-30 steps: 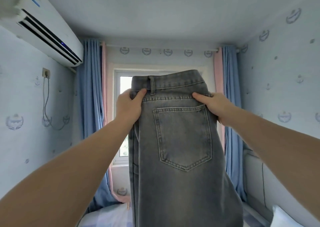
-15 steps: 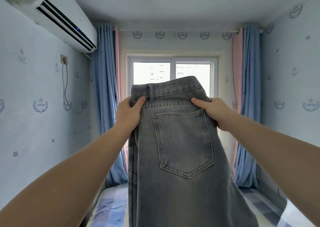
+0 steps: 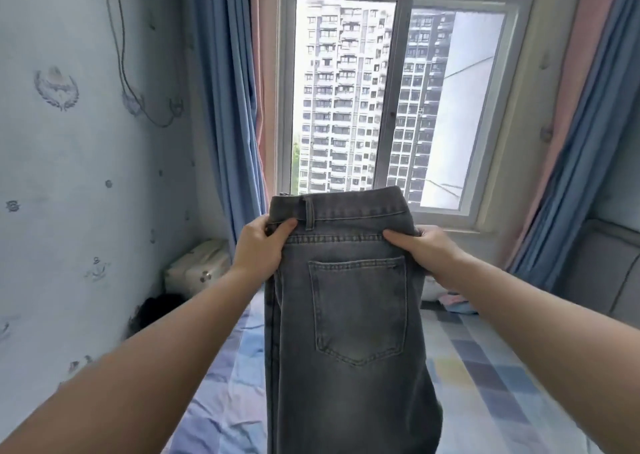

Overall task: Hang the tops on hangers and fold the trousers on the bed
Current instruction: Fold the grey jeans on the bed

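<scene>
Since half a second ago the view has tipped down and the air conditioner has left it, while both hands keep their grip. Grey jeans hang above the checked bed, before the window, long axis vertical, waistband up, back pocket facing the camera. Their legs are cut off by the bottom edge. The left hand and right hand pinch the waist's sides, thumbs in front and fingers mostly hidden behind the denim.
</scene>
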A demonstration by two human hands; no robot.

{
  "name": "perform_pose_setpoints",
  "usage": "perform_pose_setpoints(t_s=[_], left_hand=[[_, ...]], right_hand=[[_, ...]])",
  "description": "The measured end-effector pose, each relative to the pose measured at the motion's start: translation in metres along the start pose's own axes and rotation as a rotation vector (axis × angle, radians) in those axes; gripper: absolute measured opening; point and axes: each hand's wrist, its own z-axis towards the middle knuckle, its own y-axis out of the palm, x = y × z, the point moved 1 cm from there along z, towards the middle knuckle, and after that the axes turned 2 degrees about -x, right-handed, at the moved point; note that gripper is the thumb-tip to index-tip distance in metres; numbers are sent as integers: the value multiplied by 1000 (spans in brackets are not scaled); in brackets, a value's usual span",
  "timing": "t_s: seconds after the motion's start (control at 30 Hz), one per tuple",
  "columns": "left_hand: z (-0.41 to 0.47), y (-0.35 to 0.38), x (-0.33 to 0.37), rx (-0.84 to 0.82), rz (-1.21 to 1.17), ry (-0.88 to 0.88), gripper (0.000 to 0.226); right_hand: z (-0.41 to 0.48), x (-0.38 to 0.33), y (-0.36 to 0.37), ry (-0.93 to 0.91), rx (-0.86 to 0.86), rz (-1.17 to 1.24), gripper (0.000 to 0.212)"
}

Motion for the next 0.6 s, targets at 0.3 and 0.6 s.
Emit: perform_pose_setpoints(t_s=[0.3,0.6], left_hand=[[108,29,-310,-55,259,-362,41],[195,80,-581,65,198,-578,22]], right_hand=[[198,214,156,281,43,-217,19],[374,432,300,387,157,-160,15]])
